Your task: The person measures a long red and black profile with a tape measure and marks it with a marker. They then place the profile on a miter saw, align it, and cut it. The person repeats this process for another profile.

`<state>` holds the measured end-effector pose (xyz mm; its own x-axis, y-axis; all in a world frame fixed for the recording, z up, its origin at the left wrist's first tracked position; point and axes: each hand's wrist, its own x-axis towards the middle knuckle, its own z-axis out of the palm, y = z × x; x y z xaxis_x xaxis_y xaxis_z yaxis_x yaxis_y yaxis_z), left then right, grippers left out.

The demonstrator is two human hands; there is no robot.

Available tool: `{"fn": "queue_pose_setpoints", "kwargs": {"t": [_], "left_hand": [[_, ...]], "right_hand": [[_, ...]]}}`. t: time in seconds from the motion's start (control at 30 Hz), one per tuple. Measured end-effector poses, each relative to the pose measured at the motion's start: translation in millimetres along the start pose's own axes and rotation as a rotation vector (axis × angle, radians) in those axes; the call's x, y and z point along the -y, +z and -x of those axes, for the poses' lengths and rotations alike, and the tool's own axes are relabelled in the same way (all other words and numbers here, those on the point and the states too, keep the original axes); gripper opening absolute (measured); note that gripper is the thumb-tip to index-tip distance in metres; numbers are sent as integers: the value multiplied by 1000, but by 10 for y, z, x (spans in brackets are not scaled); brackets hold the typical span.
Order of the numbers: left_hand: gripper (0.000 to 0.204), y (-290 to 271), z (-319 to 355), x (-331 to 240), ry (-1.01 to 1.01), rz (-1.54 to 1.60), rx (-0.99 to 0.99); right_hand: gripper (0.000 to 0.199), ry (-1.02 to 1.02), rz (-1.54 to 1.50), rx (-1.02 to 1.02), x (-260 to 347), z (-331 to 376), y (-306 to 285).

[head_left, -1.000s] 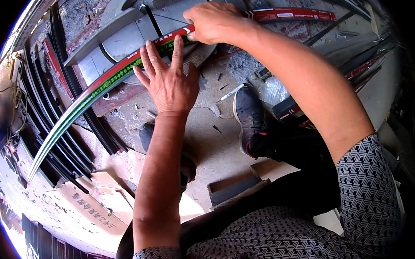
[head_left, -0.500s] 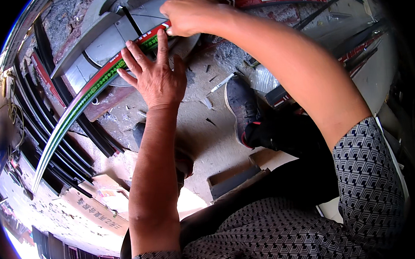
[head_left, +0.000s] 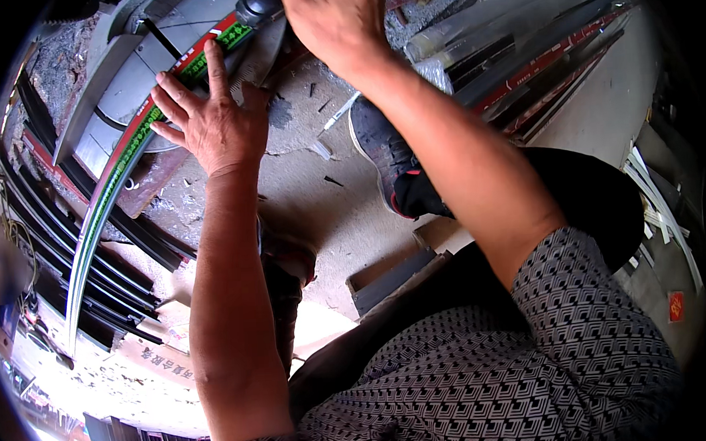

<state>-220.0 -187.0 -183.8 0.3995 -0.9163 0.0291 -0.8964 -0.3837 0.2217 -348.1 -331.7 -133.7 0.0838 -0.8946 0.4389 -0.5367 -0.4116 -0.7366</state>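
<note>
The left hand (head_left: 219, 128) lies over a long red-and-green strip (head_left: 114, 179) in the upper left of the frame, its fingers splayed wide and at least 2 fingertips touching the strip, pressed down from above and not wrapped around it. The right hand (head_left: 342, 21) is at the top middle, partly cut off by the upper edge, with its fingers bent; a black rounded part (head_left: 258, 5) sits just beside it, over the strip's upper end (whether the hand grips that part, I cannot tell). The strip runs from the top middle across a grey metal machine bed (head_left: 124, 81) and down to the lower left, bending as it goes (the lens curves straight edges too), its far end pale and shiny. Black profiles (head_left: 124, 278) lie side by side at the left of the frame, partly under the strip, with a piece of cardboard (head_left: 156, 354) below them. On the floor near the middle, a white pen (head_left: 338, 113) lies just beside 1 dark shoe (head_left: 377, 151). A plastic-wrapped bundle (head_left: 568, 53) with red stretches fills the upper right. Thin white strips (head_left: 661, 192) lie at the right edge, above a small red packet (head_left: 676, 306).
</note>
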Motion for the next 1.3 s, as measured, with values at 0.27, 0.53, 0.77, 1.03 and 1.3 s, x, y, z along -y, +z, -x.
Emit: {"fn": "queue_pose_setpoints", "kwargs": {"t": [0.27, 0.53, 0.77, 1.03, 1.3], "left_hand": [[81, 44, -24, 40, 46, 16, -3], [83, 34, 0, 71, 52, 12, 0], [83, 12, -16, 18, 35, -3, 23], [83, 1, -16, 45, 38, 71, -2], [82, 2, -33, -13, 36, -4, 13]], "right_hand": [[20, 557, 38, 804, -285, 1835, -132], [24, 208, -68, 1068, 295, 2509, 320], [52, -150, 167, 1146, 242, 2807, 867], [61, 11, 56, 949, 227, 2750, 849], [44, -115, -19, 809, -75, 2872, 860]]}}
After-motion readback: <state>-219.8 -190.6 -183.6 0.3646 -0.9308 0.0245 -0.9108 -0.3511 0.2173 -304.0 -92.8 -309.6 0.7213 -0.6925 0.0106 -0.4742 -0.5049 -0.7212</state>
